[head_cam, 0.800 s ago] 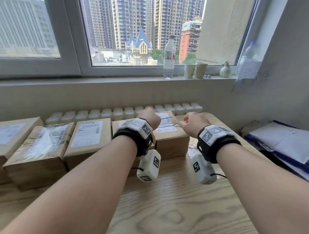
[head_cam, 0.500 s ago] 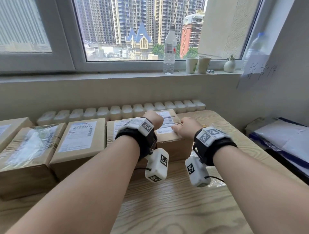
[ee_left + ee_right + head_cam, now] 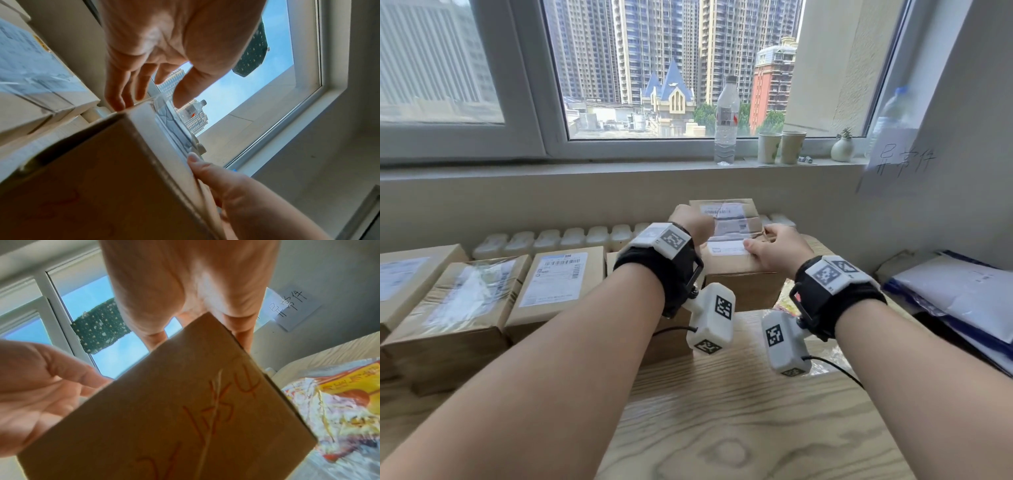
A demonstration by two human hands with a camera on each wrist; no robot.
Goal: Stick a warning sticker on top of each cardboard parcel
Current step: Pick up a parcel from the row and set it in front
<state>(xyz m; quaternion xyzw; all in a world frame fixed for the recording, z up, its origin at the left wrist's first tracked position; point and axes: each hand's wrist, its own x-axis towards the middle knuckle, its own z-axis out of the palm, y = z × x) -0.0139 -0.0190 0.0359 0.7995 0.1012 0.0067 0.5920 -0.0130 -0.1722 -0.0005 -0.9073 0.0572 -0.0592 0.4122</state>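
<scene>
I hold a brown cardboard parcel with a white shipping label on top between both hands, raised above the wooden table at the right end of a parcel row. My left hand grips its left edge; in the left wrist view its fingers lie on the side and the thumb reaches over the top of the parcel. My right hand grips the near right corner, thumb and fingers around the parcel, whose front bears red writing. A packet of yellow and red stickers lies on the table to the right.
More labelled parcels stand in a row to the left. A row of white pieces runs along the wall behind. A water bottle, two cups and a vase stand on the sill. Papers are piled at right.
Both hands closed around the rightmost parcel and raised it off the table, so it now stands higher than the row. The head view has shifted a little to the left.
</scene>
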